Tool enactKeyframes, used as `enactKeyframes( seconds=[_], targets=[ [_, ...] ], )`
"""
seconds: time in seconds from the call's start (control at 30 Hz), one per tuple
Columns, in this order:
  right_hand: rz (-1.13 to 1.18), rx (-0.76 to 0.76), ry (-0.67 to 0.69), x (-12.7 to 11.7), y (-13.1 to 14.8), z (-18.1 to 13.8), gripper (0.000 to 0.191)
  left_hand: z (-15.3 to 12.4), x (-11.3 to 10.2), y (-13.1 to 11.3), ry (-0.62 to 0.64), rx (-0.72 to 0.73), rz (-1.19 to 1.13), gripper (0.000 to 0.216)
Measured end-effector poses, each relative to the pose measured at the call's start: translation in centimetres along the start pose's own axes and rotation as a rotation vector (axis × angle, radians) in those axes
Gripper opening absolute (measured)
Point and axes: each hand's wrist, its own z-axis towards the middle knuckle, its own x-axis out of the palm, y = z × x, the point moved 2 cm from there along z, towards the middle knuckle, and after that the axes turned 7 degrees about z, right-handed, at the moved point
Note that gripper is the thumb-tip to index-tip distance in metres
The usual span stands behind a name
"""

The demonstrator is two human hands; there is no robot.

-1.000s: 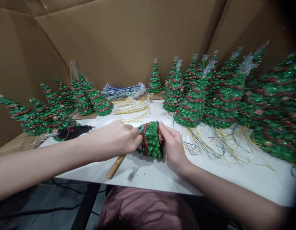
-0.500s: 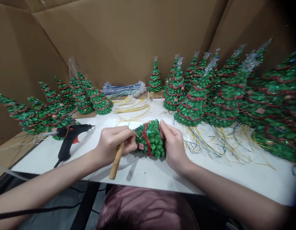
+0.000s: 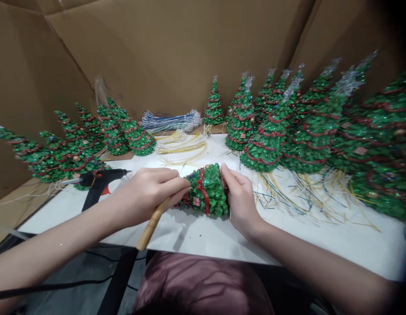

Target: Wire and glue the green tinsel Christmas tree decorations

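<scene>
A small green Christmas tree figurine [image 3: 211, 190] with red garland and a little pink box lies on its side over the white table. Round its wide base end, my right hand [image 3: 240, 197] is closed, with the thumb up at the rim. My left hand [image 3: 157, 190] is closed over the tree's narrow end, hiding its tip. Within the left fist sits a tool with a turned wooden handle [image 3: 150, 227], slanting down towards the table edge. A thin metal shaft pokes out above the left fingers; it looks like an awl.
A black glue gun [image 3: 102, 181] lies at left by several tree figurines [image 3: 114, 131]. Behind are a blue-white wire bundle [image 3: 171, 121] and yellow wires [image 3: 183, 146]. More trees with clear stars [image 3: 266, 140] crowd the right, loose wires [image 3: 304, 192] before them. Cardboard [image 3: 189, 52] walls the back.
My left hand has rolled over and shifted slightly, swinging the wooden handle's end to the left and down. The tree and my right hand are nearly where they were.
</scene>
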Motion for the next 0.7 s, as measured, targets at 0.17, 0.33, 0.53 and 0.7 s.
enactKeyframes(
  seconds=[0.17, 0.33, 0.53, 0.7],
  targets=[
    [-0.008, 0.002, 0.006, -0.1, -0.2, 0.1, 0.043, 2.3, -1.1, -0.6, 0.304, 0.059, 0.165, 0.019],
    [-0.003, -0.005, 0.009, 0.0, -0.1, 0.0, 0.043, 4.3, -1.2, -0.6, 0.563, -0.054, 0.160, 0.011],
    [0.002, -0.015, 0.009, 0.0, 0.1, 0.1, 0.045, 5.0, -1.7, 0.0, 0.655, -0.064, 0.011, 0.013],
    [0.008, -0.016, -0.001, 0.0, 0.1, 0.0, 0.045, 3.8, -1.0, 0.4, 0.472, -0.130, -0.226, 0.016]
  ],
)
